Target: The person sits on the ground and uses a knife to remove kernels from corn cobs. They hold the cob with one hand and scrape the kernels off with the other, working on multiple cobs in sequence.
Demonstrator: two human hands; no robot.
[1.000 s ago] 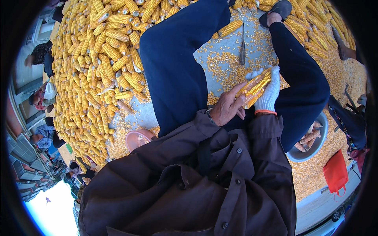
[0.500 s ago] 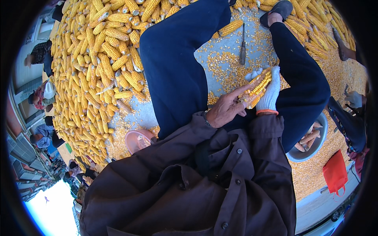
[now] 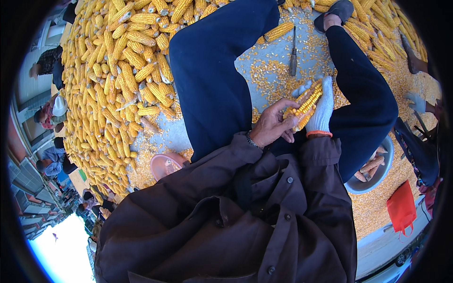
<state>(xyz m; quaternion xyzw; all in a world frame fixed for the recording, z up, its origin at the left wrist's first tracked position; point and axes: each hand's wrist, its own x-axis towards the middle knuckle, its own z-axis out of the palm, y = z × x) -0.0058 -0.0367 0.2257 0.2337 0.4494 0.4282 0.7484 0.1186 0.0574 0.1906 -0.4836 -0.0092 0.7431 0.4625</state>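
A partly shelled corn cob is held between my two hands, above the ground between my legs. Rows of yellow kernels run along its upper face, with stripped patches beside them. My bare left hand grips the cob's lower end, thumb along its near side and the other fingers partly hidden beneath. In a white knitted glove with an orange cuff, my right hand wraps the cob from the right; its fingertips show beyond the far side. A screwdriver-like tool with a dark handle lies on the ground ahead, touched by neither hand.
A large heap of corn cobs fills the left. Loose kernels cover the ground between my legs. A pink basin sits at left; a grey basin of stripped cobs and a red bag at right. Other people sit on both sides.
The cob has turned in my hands, so a fuller row of kernels faces up. My left thumb has shifted down toward the cob's near end. The gloved hand stays around it.
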